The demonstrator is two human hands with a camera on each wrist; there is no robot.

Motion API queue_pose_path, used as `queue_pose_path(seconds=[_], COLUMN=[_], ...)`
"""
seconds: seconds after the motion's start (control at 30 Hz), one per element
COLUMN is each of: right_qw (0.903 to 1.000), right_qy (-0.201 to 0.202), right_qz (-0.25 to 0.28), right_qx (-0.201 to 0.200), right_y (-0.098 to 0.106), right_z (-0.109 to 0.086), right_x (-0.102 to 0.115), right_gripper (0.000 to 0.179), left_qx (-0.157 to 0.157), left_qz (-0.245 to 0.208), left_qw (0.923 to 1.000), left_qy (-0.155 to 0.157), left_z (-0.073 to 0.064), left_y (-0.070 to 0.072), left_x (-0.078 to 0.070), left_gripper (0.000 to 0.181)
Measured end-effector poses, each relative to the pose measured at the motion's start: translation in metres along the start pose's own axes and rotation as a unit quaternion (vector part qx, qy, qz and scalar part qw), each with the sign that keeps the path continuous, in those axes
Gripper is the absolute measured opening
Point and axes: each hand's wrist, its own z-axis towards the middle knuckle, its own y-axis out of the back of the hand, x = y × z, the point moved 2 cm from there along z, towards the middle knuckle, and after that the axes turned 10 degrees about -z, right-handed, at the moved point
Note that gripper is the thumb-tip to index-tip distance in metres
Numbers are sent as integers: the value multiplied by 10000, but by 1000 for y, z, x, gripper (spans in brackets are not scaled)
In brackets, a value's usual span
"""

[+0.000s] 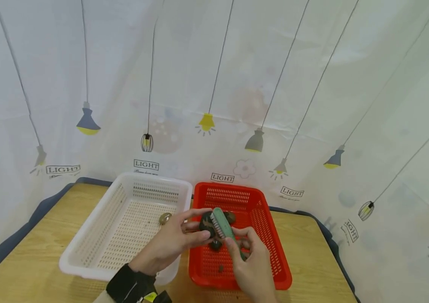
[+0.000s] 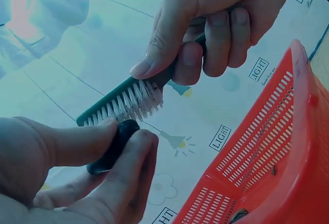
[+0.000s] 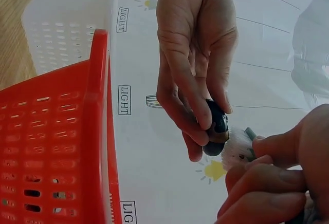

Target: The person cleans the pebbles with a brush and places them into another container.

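Observation:
My left hand (image 1: pixel 170 240) pinches a smooth dark stone (image 3: pixel 218 124) between thumb and fingertips; a brown muddy patch shows on its side. In my right hand (image 1: pixel 253 263) is the handle of a green scrub brush (image 1: pixel 223 223), the thumb lying along its back. Its white bristles (image 2: pixel 123 103) meet the stone's edge in the left wrist view. Both hands are raised over the red basket (image 1: pixel 285 275). Inside that basket lie more stones, among them a brownish one (image 1: pixel 230 217) and a dark one (image 1: pixel 215 245), partly hidden by the hands.
To the left stands a white perforated basket (image 1: pixel 72 269) with one tan stone (image 1: pixel 165 219) in it. Both baskets sit on a wooden table (image 1: pixel 313 256). Behind it hangs a pale sheet (image 1: pixel 184 84) printed with lamps. A dark band (image 1: pixel 125 282) wraps my left wrist.

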Motion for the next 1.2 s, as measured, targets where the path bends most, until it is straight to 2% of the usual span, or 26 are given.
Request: queue_pose_path(seconds=[0.1, 0.3, 0.43, 0.73, 1.03, 1.2], right_qw=[10000, 9999, 9998, 9991, 9986, 9982], right_qy=[50, 94, 140, 189, 124, 66], right_qz=[32, -23, -33, 367, 495, 550], right_qx=[-38, -83, -104, -68, 134, 210], right_y=[-1, -2, -1, 1, 0, -2], right_z=[0, -1, 0, -1, 0, -1], right_x=[1, 0, 0, 3, 2, 3], right_gripper=[25, 24, 25, 36, 39, 37], left_qx=[-108, -105, -251, -421, -659, -716], left_qz=[-178, -554, -617, -970, -1166, -1080], left_qw=[9997, 9984, 9978, 9943, 9909, 9916], left_qy=[-81, -90, -75, -102, -135, -26], left_z=[-2, -5, -7, -2, 4, 4], left_y=[0, -2, -3, -9, -16, -18], left_x=[3, 7, 10, 13, 16, 18], left_gripper=[70, 60, 59, 62, 66, 68])
